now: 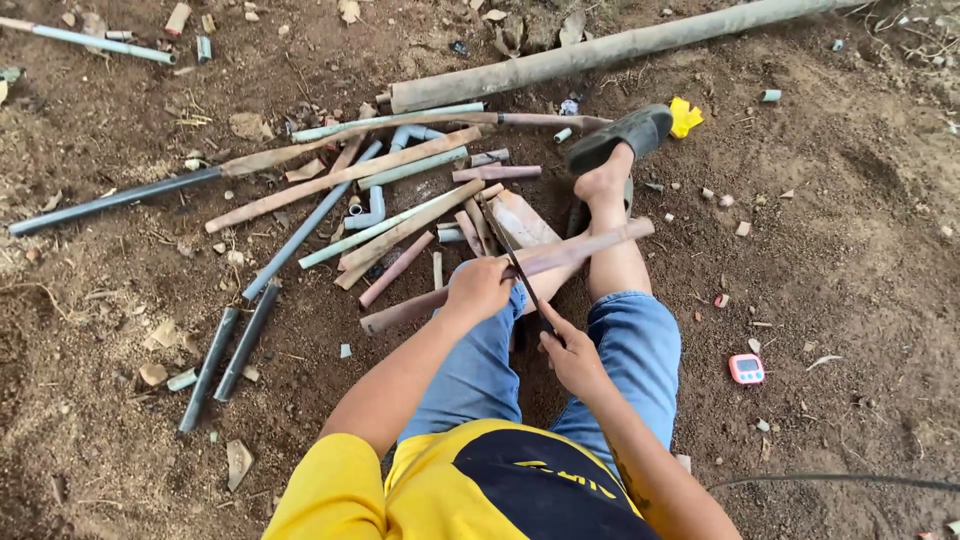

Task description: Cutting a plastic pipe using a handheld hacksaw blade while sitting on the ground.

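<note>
Hands both closed: left (478, 287) pinning a dirty pipe (560, 255), right (572, 357) gripping a saw blade (515, 262).

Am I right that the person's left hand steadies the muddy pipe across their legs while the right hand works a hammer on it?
Not quite. The head view shows the right hand working a thin saw blade, not a hammer. The left hand does steady the muddy pipe across the legs.

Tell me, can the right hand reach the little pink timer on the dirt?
Probably yes: the pink timer lies on bare dirt beside the right leg, nothing between. But the right hand holds a saw blade.
</note>
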